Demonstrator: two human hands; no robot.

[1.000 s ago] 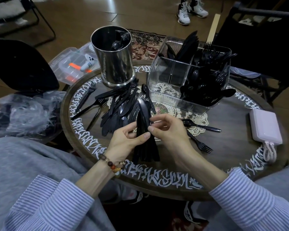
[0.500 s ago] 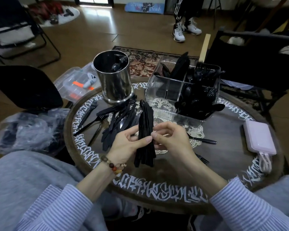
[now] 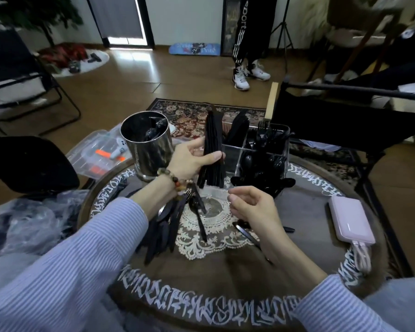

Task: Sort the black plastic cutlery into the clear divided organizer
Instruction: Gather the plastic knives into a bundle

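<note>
My left hand (image 3: pixel 192 159) grips a bundle of black plastic knives (image 3: pixel 213 140), held upright just left of the clear divided organizer (image 3: pixel 230 156). The organizer stands at the back of the round table and holds black knives, forks and spoons in separate compartments. My right hand (image 3: pixel 252 207) hovers lower, over the lace doily, fingers loosely curled and holding nothing. A heap of loose black cutlery (image 3: pixel 163 228) lies on the table under my left forearm. One more black piece (image 3: pixel 246 232) lies beside my right wrist.
A shiny metal canister (image 3: pixel 149 147) stands at the table's back left. A pink power bank (image 3: pixel 351 220) with a cable lies at the right edge. A clear lidded box (image 3: pixel 98 154) and a plastic bag (image 3: pixel 22 219) sit left of the table. A person stands beyond.
My left hand has lifted the knife bundle off the table and carried it up and back toward the organizer. My right hand has let go of the bundle and stays low. The camera tilted upward.
</note>
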